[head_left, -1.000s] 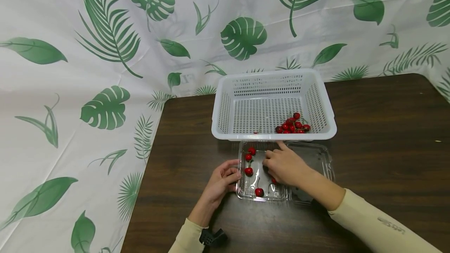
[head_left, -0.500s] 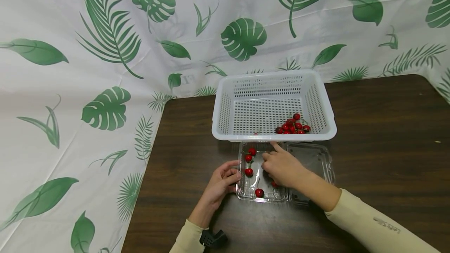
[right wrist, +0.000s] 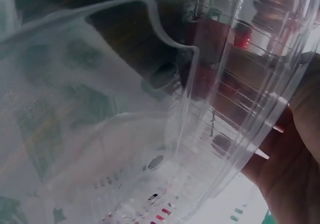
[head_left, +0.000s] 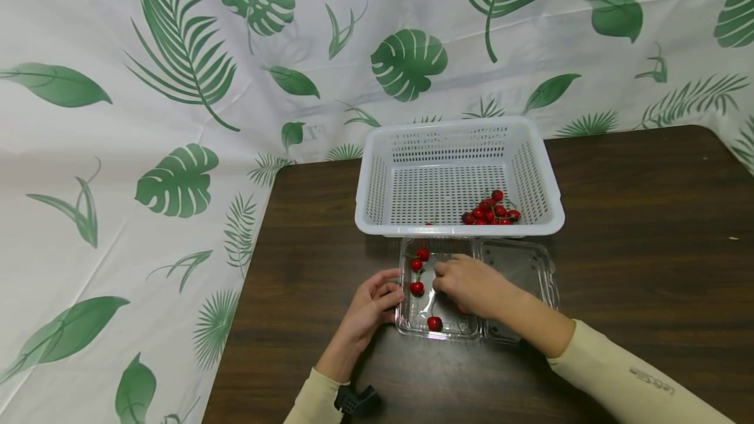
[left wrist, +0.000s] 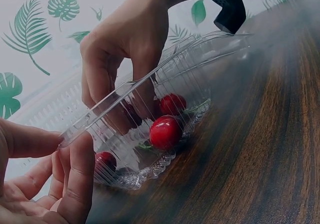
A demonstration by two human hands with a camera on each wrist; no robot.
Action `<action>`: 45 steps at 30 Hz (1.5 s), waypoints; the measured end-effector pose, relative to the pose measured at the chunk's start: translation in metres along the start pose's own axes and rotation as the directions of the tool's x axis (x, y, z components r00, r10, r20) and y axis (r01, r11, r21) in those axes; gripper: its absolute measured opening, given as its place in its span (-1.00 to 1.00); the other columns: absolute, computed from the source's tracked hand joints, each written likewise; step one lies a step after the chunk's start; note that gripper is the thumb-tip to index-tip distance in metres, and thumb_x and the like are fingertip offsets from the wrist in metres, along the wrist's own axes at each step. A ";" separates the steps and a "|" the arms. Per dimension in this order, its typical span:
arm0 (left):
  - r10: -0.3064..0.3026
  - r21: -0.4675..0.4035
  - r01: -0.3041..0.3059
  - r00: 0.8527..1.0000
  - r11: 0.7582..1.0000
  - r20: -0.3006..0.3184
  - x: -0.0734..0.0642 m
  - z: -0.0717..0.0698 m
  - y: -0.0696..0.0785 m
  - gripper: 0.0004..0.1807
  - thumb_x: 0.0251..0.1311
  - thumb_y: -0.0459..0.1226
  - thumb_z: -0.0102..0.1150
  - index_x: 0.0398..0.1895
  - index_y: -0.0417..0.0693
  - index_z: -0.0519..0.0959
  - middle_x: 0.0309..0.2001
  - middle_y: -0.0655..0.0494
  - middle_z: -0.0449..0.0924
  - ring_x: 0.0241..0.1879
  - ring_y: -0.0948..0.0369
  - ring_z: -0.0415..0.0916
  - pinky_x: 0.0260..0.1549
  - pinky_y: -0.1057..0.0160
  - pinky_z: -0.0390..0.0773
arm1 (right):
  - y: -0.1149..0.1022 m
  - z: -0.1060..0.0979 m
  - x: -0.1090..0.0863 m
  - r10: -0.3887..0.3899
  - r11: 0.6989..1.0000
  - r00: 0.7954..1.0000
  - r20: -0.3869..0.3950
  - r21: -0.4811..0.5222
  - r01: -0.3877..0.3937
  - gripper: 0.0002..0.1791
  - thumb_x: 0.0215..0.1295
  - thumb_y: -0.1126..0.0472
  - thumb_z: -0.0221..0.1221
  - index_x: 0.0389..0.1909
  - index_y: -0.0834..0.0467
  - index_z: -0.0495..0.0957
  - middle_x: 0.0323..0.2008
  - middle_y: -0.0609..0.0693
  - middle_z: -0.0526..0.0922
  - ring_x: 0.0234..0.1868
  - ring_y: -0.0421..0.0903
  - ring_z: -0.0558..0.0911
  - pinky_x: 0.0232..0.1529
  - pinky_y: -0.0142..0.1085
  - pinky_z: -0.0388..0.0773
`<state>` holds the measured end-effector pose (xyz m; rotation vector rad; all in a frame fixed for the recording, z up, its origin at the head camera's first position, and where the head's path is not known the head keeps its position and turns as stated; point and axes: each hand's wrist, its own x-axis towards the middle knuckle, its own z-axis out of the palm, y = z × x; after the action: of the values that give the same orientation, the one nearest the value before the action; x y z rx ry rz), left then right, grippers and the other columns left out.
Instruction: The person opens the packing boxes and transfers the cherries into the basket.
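Note:
In the head view my left hand grips the left side of a clear plastic clamshell box. Seen from the left wrist, thumb and fingers pinch its rim. My right hand reaches down into the box; in the left wrist view its thumb and fingertips close around a dark red cherry, partly hidden by the clear wall. Several red cherries lie on the box floor: one near the front, others along the left side, such as a cherry beside the left fingertips. Another cherry is mostly covered by the right hand.
Directly behind the box stands a white perforated basket, a heap of cherries in its front right part. The clamshell's lid lies folded out to the right, under the right forearm. A leaf-patterned cloth hangs behind the brown wooden table.
The right hand has shifted slightly left inside the box, and its index finger, stretched toward the basket earlier, is drawn in. The left hand stays at the box's side.

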<state>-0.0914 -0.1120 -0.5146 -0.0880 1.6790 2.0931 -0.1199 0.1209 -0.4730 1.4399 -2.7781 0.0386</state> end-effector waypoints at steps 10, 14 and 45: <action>-0.002 -0.005 0.002 1.000 1.000 0.000 0.000 -0.001 -0.001 -0.50 0.25 -0.48 0.15 0.26 -0.31 0.36 -0.30 0.10 0.47 -0.42 0.29 0.42 -0.58 0.37 0.51 | -0.002 -0.011 -0.005 -0.042 0.980 0.990 -0.135 0.186 0.067 -0.85 0.10 0.33 0.38 -0.30 0.09 0.69 -0.36 -0.14 0.56 -0.37 -0.20 0.57 -0.30 -0.33 0.60; 0.002 -0.001 -0.002 1.000 1.000 -0.001 0.000 0.000 -0.001 -0.51 0.25 -0.48 0.15 0.26 -0.31 0.37 -0.30 0.10 0.47 -0.42 0.30 0.42 -0.58 0.38 0.51 | -0.002 -0.025 -0.007 -0.047 0.972 0.980 -0.192 0.219 0.089 -0.81 0.14 0.30 0.37 -0.21 0.08 0.70 -0.24 -0.13 0.62 -0.25 -0.20 0.63 -0.20 -0.32 0.62; 0.008 -0.004 -0.007 1.000 1.000 0.007 0.000 0.001 0.000 -0.51 0.25 -0.50 0.11 0.27 -0.32 0.35 -0.32 0.12 0.48 -0.40 0.29 0.43 -0.56 0.37 0.53 | 0.058 -0.072 -0.046 0.150 0.933 0.891 -0.428 0.360 0.016 -0.66 0.06 0.40 0.40 -0.11 0.12 0.68 -0.14 -0.11 0.66 -0.20 -0.19 0.61 -0.27 -0.22 0.61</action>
<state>-0.0916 -0.1111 -0.5146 -0.0757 1.6738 2.0998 -0.1408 0.1936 -0.4033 1.1833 -2.5050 0.8082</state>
